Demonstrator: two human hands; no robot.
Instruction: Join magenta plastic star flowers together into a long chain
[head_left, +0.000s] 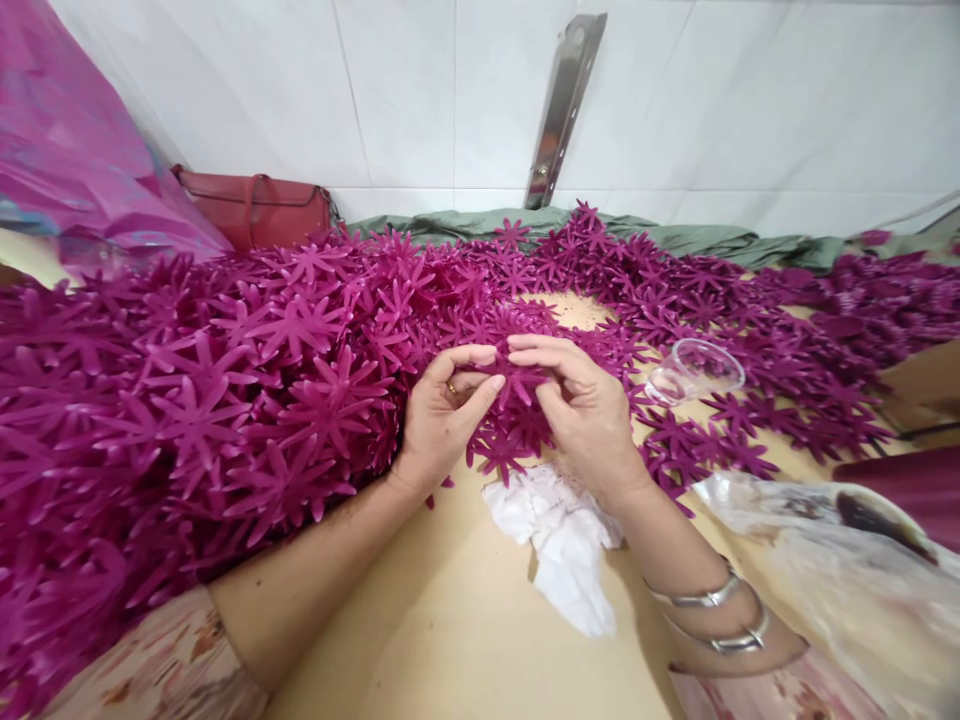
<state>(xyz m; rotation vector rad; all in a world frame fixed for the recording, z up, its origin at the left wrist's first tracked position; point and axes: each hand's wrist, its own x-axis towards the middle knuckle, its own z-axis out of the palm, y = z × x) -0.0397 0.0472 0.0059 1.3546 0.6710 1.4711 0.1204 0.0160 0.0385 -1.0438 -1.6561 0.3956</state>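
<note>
A big heap of magenta star-shaped flower pieces [225,370] covers the left and back of the tan table [450,620]. My left hand [442,415] and my right hand [585,405] meet at the middle, fingers pinched together round a small stack of the same magenta flower pieces [517,385]. A ring shows on my left hand; two metal bangles [712,620] sit on my right wrist. A crumpled white cloth [562,540] lies just below my hands.
A small clear plastic cup [697,365] lies tilted to the right of my hands. A clear plastic bag [840,570] sits at the right front. A red handbag [259,205] and a pink bag [75,150] stand by the white tiled wall; green cloth [675,235] lines the back.
</note>
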